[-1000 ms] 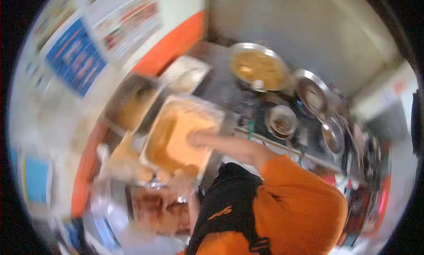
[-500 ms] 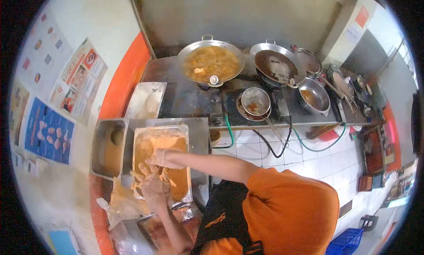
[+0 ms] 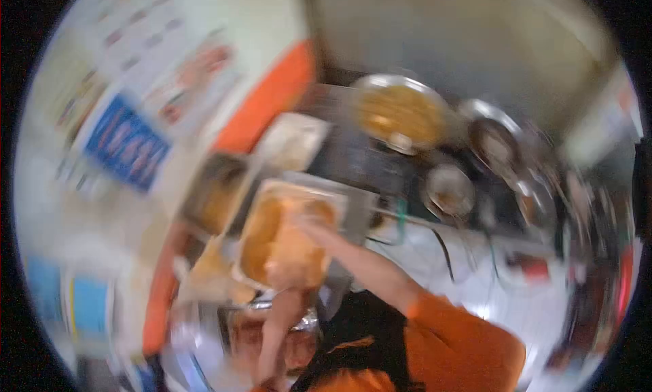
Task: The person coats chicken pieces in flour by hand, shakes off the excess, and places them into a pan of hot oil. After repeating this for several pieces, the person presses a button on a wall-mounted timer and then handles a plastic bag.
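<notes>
A rectangular metal tray (image 3: 300, 186) of orange-brown breading powder (image 3: 261, 236) lies before me. My left hand (image 3: 286, 273) reaches into its near side, pale with coating. Toward the far right part of the tray, my right hand (image 3: 309, 219) is down in the powder. Motion smears the fingers of both hands, so what they hold, if anything, cannot be made out. Below the tray, beside my left forearm, sits a container of reddish, raw-looking pieces (image 3: 248, 334).
A wok of bubbling oil (image 3: 401, 113) and a second, darker wok (image 3: 492, 140) stand on the stove. A strainer (image 3: 448, 191) lies nearer. Left of the tray are a metal basin (image 3: 214, 188) and a plastic bag (image 3: 210, 266); a white container (image 3: 292, 144) stands behind.
The view has swung left and tilted, blurring everything. My left hand, earlier raised with spread, coated fingers at the tray's left edge, is now lower over its near middle; my right hand has moved rightward within it.
</notes>
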